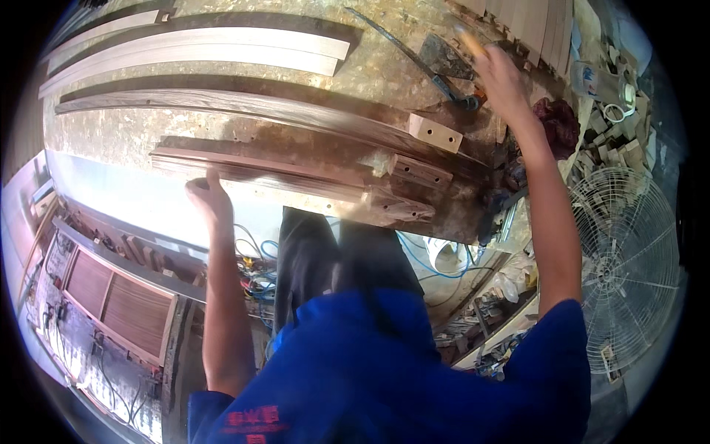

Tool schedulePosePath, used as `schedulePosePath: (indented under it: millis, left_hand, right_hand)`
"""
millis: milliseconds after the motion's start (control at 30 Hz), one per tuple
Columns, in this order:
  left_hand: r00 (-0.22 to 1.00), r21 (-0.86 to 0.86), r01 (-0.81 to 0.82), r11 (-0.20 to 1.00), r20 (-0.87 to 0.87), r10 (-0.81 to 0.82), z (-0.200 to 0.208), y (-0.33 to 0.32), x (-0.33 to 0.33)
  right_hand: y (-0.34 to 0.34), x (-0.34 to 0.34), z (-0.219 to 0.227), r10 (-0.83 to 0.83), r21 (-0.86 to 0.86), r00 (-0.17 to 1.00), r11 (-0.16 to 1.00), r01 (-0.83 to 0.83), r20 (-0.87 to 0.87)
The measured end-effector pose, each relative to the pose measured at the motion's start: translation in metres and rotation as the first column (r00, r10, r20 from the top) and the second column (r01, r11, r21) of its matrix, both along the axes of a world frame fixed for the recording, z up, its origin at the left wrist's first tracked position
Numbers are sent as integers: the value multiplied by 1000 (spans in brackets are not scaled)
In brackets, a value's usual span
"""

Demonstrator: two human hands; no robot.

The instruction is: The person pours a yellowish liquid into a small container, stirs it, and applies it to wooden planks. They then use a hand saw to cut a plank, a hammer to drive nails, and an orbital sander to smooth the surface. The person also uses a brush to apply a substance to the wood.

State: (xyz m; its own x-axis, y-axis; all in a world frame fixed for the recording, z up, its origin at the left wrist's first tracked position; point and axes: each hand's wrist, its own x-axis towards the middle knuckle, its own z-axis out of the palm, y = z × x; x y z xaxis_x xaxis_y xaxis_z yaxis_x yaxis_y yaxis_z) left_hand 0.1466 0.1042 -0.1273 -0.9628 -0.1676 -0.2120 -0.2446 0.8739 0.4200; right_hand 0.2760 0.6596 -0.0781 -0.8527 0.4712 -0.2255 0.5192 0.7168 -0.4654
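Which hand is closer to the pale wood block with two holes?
Right. The right hand, holding a blurred handle, is beyond the pale wood block, to its right. The left hand is farther, off to the block's left, at a brown wooden strip.

The near strip [259, 173] is smooth-looking wood, the workbench [388, 81] rough, the fan guard [608, 272] metal.

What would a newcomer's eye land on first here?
Likely the round grey wire fan at right and the blue cloth shirt at bottom centre. Then the bare right hand, upper right, around a blurred tan handle; the bare left hand meets a long brown wooden strip.
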Motion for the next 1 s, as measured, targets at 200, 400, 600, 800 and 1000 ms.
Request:
schedulePosePath:
  millis: [200,400,600,800,1000]
  left_hand:
    - [390,43,910,413,-430,-814,179,214,68]
    - [408,402,815,417,111,-906,158,203,77]
    - [900,738,53,673,257,-353,133,56,43]
    - [906,924,-321,209,235,353,121,-110,-17]
    - [846,970,-178,-165,237,478,97,-219,-138]
  right_hand:
    - [-110,86,118,51,-635,997,773,1,63]
    - [-35,53,44,-10,-271,983,962,-41,-183]
    - [78,91,-66,-109,89,960,992,88,260]
    - [97,103,-60,-105,304,992,949,80,66]
    - [-15,113,34,-241,252,970,936,244,-43]
